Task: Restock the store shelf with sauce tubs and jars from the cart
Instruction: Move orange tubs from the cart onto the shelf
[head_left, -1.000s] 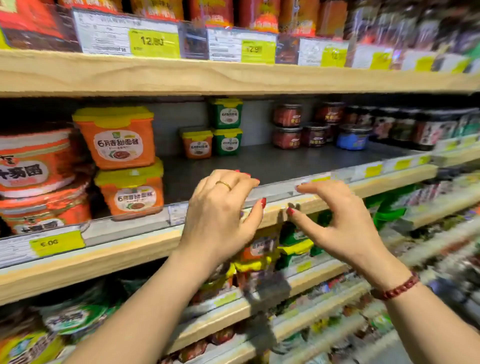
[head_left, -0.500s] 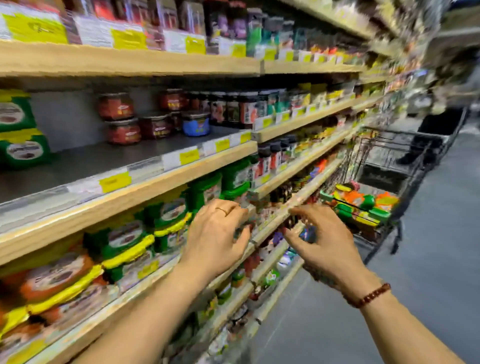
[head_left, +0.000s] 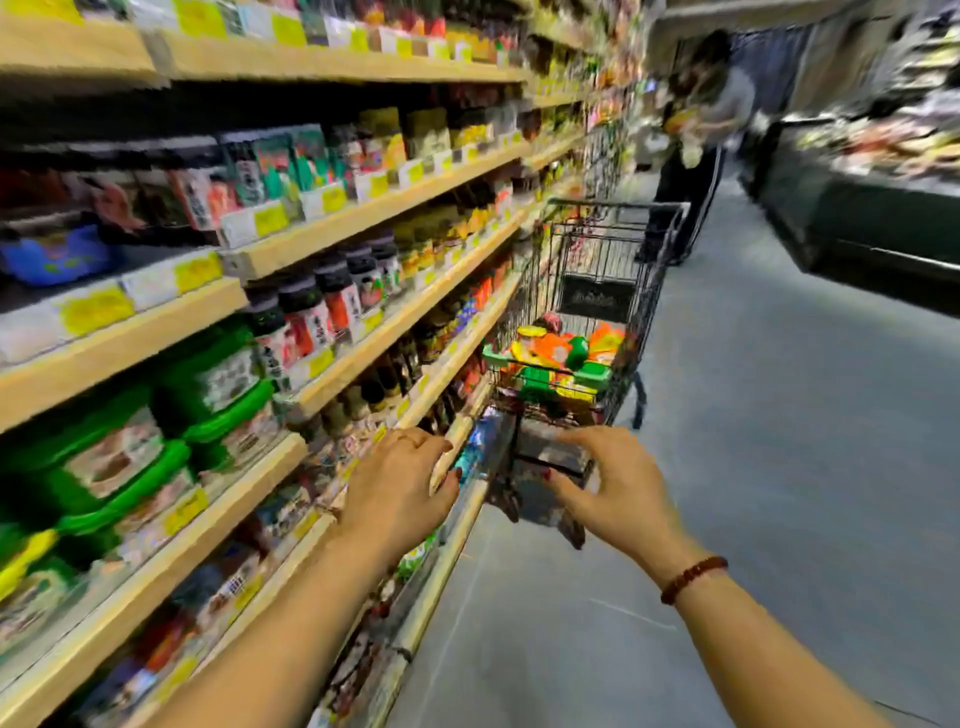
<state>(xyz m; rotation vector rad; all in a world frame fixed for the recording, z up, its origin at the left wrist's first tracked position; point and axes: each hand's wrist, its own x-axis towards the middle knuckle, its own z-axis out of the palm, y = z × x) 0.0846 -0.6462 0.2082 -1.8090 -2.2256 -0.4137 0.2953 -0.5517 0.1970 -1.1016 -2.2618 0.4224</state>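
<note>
Yellow price tags (head_left: 96, 310) are fixed along the pale wooden edges of the shelf (head_left: 124, 358). Motion blur leaves no price, brand or label legible anywhere in the head view. Dark characters are noted on the white and red labels of the dark-lidded jars (head_left: 332, 306) on a middle tier, but they cannot be read.

Sauce tubs (head_left: 558, 358) in orange, green and yellow are piled in the black wire cart (head_left: 602, 249). The cart stands in the aisle just beside the shelving and ahead of both hands. Single tubs in the pile cannot be told apart or counted. Green-lidded tubs (head_left: 218, 384) are stacked on the shelf at left, below a blue tub (head_left: 52, 257) at the frame's left edge.

The left hand (head_left: 400, 488) is held before a lower shelf edge with fingers loosely curved and nothing gripped. A ring (head_left: 408, 439) is worn on it. Contact with the shelf edge cannot be confirmed. The right hand (head_left: 618, 488) is spread, thumb apart, with nothing gripped, and it partly hides the cart's lower frame. A red bead bracelet (head_left: 693, 578) is worn at that wrist.

A second person (head_left: 696, 130) is seen beyond the cart, heavily blurred, on the grey floor (head_left: 779, 467).
</note>
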